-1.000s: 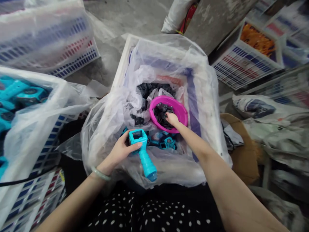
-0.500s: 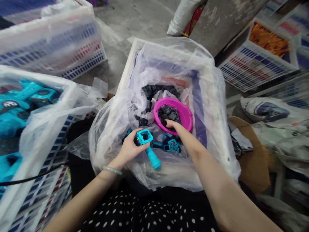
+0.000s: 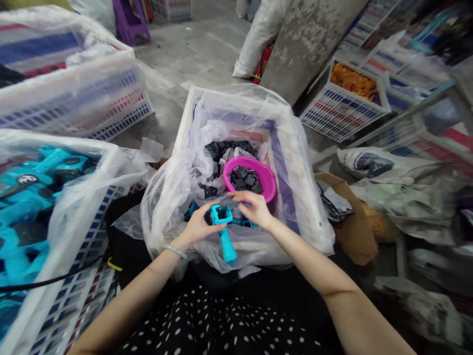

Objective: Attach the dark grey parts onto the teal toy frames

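Note:
My left hand point(image 3: 201, 222) is closed around a turquoise plastic part point(image 3: 227, 244) that has a square open frame at its top and a handle pointing down. Just right of the frame, my right hand point(image 3: 254, 209) pinches a small dark piece point(image 3: 229, 202), blurred by motion. Behind my hands, a pink bowl point(image 3: 271, 182) full of black pieces point(image 3: 244, 178) rests in a plastic-lined crate point(image 3: 310, 197). More black parts point(image 3: 231, 148) lie in the crate beyond the bowl, and other turquoise parts are partly hidden below my hands.
At the left, a lined crate point(image 3: 79, 143) holds many turquoise parts point(image 3: 33, 182), with another crate point(image 3: 121, 84) behind it. A crate of orange parts point(image 3: 354, 81), sacks point(image 3: 402, 197) and cardboard point(image 3: 347, 231) are at the right. A purple stool point(image 3: 131, 22) stands far back.
My right hand has come out of the pink bowl with a small dark piece and moved to the turquoise part. The camera view has shifted; my left hand keeps its hold.

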Available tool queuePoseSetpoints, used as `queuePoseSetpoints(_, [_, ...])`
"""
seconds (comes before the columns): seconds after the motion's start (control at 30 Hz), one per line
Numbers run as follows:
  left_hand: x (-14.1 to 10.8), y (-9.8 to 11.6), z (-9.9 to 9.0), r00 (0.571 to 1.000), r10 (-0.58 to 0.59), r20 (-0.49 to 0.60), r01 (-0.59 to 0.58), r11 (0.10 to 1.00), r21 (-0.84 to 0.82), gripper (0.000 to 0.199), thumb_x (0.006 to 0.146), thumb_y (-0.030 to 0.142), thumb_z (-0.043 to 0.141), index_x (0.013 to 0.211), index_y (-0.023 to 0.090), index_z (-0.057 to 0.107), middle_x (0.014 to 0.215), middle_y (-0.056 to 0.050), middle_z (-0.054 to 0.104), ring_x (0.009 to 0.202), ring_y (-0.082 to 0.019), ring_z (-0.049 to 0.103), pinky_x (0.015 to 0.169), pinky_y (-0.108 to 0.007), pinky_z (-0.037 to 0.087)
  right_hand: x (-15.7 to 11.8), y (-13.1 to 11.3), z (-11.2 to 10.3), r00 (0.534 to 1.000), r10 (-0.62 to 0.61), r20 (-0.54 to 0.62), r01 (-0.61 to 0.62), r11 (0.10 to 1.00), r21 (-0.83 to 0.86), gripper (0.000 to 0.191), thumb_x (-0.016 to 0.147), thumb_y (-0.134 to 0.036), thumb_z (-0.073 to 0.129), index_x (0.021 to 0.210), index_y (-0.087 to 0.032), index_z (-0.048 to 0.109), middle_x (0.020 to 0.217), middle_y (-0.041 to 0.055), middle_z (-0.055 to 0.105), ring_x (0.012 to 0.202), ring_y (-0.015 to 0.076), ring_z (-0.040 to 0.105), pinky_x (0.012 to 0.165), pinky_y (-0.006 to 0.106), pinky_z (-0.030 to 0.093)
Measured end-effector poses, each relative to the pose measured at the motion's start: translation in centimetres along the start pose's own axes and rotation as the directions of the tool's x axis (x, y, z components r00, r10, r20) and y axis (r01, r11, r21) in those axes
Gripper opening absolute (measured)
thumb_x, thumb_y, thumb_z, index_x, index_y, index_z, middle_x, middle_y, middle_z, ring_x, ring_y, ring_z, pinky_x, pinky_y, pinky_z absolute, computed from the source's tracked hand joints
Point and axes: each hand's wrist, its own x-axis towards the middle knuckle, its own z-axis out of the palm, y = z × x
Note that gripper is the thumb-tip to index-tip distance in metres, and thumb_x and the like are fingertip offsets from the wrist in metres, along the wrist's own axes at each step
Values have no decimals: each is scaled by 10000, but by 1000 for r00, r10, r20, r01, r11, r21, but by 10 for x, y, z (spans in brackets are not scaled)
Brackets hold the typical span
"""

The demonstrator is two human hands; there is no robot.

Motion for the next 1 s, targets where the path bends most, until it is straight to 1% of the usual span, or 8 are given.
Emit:
queuePoseSetpoints(0.07, [-5, 9, 0, 999, 37, 14, -36, 999, -10, 743, 707, 409, 861, 1347, 150, 587, 1358, -165, 670, 1259, -336, 641, 1118, -500, 476, -23, -37, 3, 967, -253, 32, 245, 956, 160, 165, 946, -148, 573, 1051, -226, 674, 1337, 87, 704, 1353, 228, 599, 1143, 444, 488])
queuePoseSetpoints(0.13, [-10, 20, -2, 998, 62, 14, -62, 998, 6, 737, 715, 387, 847, 1356, 149, 572, 1359, -168, 669, 1241, -339, 653, 1088, -495, 502, -41, -63, 5, 948, -314, 44, 295, 924, 243, 137, 930, -189, 639, 1057, -222, 677, 1425, 109, 643, 1449, 253, 500, 1176, 483, 449])
queuePoseSetpoints(0.23, [-17, 39, -6, 993, 117, 21, -119, 983, 139, 681, 707, 360, 844, 1308, 146, 604, 1299, -159, 700, 1192, -342, 674, 1060, -496, 520, -57, -85, 10, 983, -158, -88, 174, 961, 215, 180, 863, -319, 784, 973, -216, 685, 1492, 141, 571, 1441, 294, 497, 1170, 504, 438])
queuePoseSetpoints(0.33, [-23, 55, -10, 978, 189, 88, -205, 951, 230, 658, 712, 384, 847, 1282, 147, 620, 1271, -150, 711, 1164, -340, 686, 1041, -487, 536, -63, -94, 15, 965, -58, -258, 110, 975, 192, 265, 851, -365, 804, 1030, -223, 669, 1422, 152, 615, 1344, 286, 572, 1126, 496, 468])
queuePoseSetpoints(0.57, [-37, 70, -13, 968, 199, 155, -244, 893, 378, 645, 713, 390, 859, 1271, 183, 611, 1268, -137, 702, 1183, -337, 673, 1027, -491, 551, -62, -107, 18, 952, 64, -300, 30, 953, 301, 207, 811, -315, 829, 866, -211, 659, 1251, 115, 690, 1171, 259, 667, 1010, 420, 540])
queuePoseSetpoints(0.7, [-41, 74, -17, 981, 142, 132, -185, 891, 415, 708, 691, 374, 868, 1310, 187, 578, 1301, -145, 690, 1210, -354, 663, 1048, -510, 539, -64, -106, 20, 958, 125, -260, -21, 929, 368, 474, 751, -233, 832, 1169, -213, 610, 1387, 142, 639, 1255, 275, 653, 1074, 437, 522])
queuePoseSetpoints(0.83, [-43, 82, -26, 980, 86, 182, -144, 930, 338, 765, 728, 416, 847, 1373, 199, 498, 1344, -134, 666, 1230, -322, 660, 1070, -481, 532, -64, -101, 8, 992, -49, -114, 85, 937, 338, 611, 770, -218, 798, 1329, -222, 552, 1428, 120, 632, 1301, 263, 636, 1102, 412, 516])
queuePoseSetpoints(1.0, [-45, 85, -32, 975, 71, 210, -131, 950, 283, 834, 706, 455, 876, 1385, 227, 449, 1407, -142, 611, 1308, -329, 609, 1120, -506, 495, -59, -96, -4, 976, -211, 54, 192, 951, 241, 679, 803, -198, 768, 1438, -231, 530, 1460, 102, 617, 1371, 255, 583, 1171, 420, 462])
